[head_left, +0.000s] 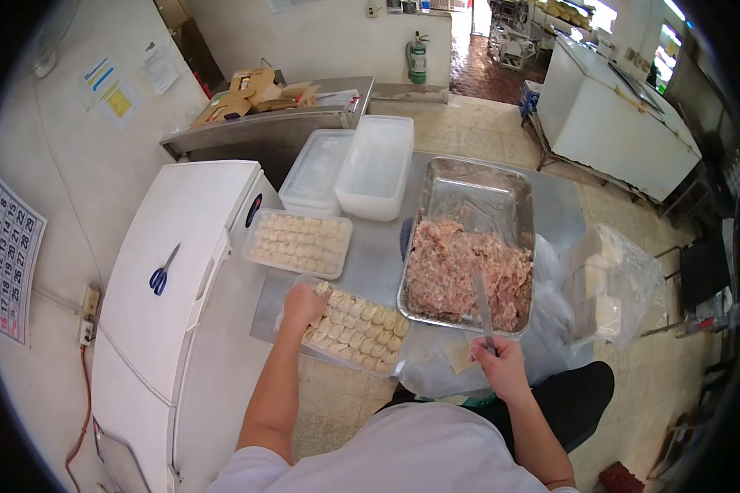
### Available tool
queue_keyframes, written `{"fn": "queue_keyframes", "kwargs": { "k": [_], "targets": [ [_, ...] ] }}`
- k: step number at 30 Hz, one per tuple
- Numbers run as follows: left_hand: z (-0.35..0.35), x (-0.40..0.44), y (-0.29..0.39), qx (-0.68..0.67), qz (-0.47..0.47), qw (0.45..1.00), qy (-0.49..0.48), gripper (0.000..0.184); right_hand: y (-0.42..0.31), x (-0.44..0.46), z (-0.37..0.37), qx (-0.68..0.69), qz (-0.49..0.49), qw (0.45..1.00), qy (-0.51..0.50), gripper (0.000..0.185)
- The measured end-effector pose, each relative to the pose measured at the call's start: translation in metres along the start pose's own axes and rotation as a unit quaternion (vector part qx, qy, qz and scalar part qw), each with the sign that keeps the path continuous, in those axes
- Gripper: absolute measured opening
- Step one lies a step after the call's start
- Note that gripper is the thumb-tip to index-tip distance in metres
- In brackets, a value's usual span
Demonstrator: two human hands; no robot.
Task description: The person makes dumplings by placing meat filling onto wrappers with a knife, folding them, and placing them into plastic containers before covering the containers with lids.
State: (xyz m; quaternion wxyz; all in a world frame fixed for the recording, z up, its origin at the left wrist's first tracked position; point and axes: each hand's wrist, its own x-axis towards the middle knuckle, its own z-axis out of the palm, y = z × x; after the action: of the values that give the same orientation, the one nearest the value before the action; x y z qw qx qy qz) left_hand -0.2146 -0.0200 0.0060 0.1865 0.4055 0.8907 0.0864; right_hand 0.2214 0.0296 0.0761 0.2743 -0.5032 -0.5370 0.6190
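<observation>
My left hand (302,306) is at the left end of a clear tray of folded dumplings (358,333), its fingers closed at the end of the rows; what they hold is too small to make out. My right hand (501,366) grips the handle of a metal knife (483,306), whose blade points away over the near part of the ground meat (469,267). A large metal pan (477,170) holds the meat, with bare space at its far end. Beneath my right hand, a pale square wrapper (460,356) lies on clear plastic.
Another dumpling tray (298,243) sits beyond my left hand, before empty plastic containers (376,164). On the right is a bag of wrapper stacks (608,283). Left stands a white refrigerator (173,329) with blue scissors (159,279) on top.
</observation>
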Motion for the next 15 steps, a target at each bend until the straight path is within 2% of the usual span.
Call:
{"fn": "queue_keyframes", "kwargs": {
  "k": [3, 6, 9, 12, 15],
  "targets": [
    [0.002, -0.004, 0.001, -0.041, -0.004, 0.998, 0.039, 0.045, 0.002, -0.001, -0.002, 0.004, 0.005, 1.000, 0.009, 0.009],
    [0.013, -0.002, -0.002, -0.013, 0.016, 0.998, 0.053, 0.046, 0.002, -0.002, -0.003, 0.003, 0.010, 1.000, 0.013, 0.010],
    [0.003, -0.013, 0.012, 0.012, 0.002, 0.999, 0.034, 0.048, 0.007, -0.001, -0.003, -0.005, 0.011, 1.000, 0.017, 0.011],
    [0.010, -0.013, 0.011, -0.012, -0.008, 0.998, 0.058, 0.049, 0.008, -0.002, -0.005, -0.016, 0.009, 1.000, 0.017, 0.011],
    [0.005, -0.015, 0.016, -0.014, -0.020, 0.999, 0.031, 0.047, 0.009, -0.002, -0.005, -0.025, 0.011, 0.999, 0.018, 0.011]
  ]
}}
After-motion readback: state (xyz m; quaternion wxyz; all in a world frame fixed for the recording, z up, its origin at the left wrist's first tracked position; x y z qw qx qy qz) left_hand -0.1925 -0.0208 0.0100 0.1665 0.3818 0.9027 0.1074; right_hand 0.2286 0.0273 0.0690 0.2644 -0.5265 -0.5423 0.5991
